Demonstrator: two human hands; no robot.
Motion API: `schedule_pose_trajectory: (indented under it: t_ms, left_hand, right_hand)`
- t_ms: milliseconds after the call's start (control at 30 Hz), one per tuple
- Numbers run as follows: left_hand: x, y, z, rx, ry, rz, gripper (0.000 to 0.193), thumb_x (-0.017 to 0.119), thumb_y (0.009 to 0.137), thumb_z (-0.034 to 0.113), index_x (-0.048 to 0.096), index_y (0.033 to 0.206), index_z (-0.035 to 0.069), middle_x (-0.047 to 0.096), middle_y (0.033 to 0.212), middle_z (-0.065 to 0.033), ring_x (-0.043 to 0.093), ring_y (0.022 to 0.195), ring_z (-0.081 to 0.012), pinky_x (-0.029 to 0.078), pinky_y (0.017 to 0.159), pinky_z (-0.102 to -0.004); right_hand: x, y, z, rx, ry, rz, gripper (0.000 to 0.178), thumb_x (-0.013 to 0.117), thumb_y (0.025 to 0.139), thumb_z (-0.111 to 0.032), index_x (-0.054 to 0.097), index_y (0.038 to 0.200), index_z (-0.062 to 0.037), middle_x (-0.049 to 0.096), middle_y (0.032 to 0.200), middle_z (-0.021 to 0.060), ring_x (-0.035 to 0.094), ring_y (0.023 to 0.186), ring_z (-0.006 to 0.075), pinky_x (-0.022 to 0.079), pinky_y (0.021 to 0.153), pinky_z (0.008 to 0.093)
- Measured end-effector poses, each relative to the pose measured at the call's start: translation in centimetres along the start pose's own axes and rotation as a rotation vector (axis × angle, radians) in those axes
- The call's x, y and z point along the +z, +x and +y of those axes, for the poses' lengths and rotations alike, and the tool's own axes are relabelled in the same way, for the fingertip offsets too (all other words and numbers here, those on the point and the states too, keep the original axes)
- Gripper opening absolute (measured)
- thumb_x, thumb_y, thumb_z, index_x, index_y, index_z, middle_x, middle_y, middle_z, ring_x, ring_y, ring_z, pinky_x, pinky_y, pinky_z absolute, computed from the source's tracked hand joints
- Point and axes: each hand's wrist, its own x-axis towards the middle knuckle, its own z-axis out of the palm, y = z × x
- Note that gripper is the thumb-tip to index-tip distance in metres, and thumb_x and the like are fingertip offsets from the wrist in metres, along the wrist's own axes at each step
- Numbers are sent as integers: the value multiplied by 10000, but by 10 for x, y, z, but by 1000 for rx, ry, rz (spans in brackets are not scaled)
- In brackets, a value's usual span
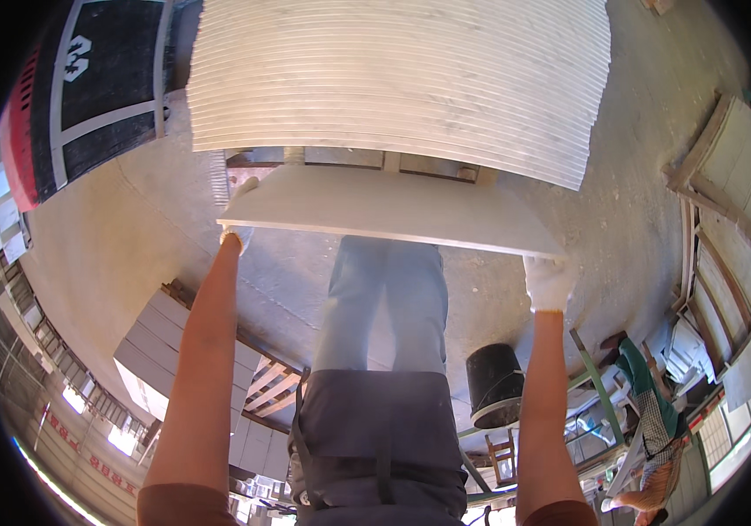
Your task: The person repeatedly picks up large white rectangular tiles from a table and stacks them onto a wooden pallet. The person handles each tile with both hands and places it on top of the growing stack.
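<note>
A long, pale flat board [375, 206] is held level in front of my thighs, its near edge toward me. My left hand [244, 235], in a white glove, grips its left end, thumb on top and fingers mostly hidden underneath. At the right end, my white-gloved right hand [550, 282] is closed on the near corner, its fingertips hidden by the board. Just beyond lies a large stack of similar pale boards [393, 79], their edges showing as many thin lines. Beneath that stack, parts of a wooden pallet [349, 159] show.
A black bucket [494, 381] stands on the floor right of my legs. Grey panels [165, 342] are stacked at left. A black and red machine [108, 70] is at far left. Wooden frames with boards [735, 167] line the right side. Another person [656, 421] appears at lower right.
</note>
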Motion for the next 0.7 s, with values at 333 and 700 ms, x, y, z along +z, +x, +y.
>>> schedule_pose_trajectory:
  t_ms: [333, 700]
  left_hand:
    - [33, -125, 67, -312, -545, -546, 479, 619, 1001, 180, 483, 1448, 76, 560, 1438, -100, 497, 1372, -312, 442, 1144, -535]
    - [102, -151, 118, -484, -936, 93, 304, 597, 986, 41, 545, 1286, 32, 636, 1277, -112, 639, 1179, -251, 578, 996, -427]
  right_hand:
    - [23, -36, 23, 323, -51, 121, 306, 626, 997, -86, 571, 1294, -38, 645, 1294, 123, 639, 1182, 267, 589, 970, 425]
    - [12, -49, 19, 361, -205, 83, 280, 666, 976, -326, 652, 1146, -104, 715, 1039, 58, 677, 905, 221, 570, 772, 398]
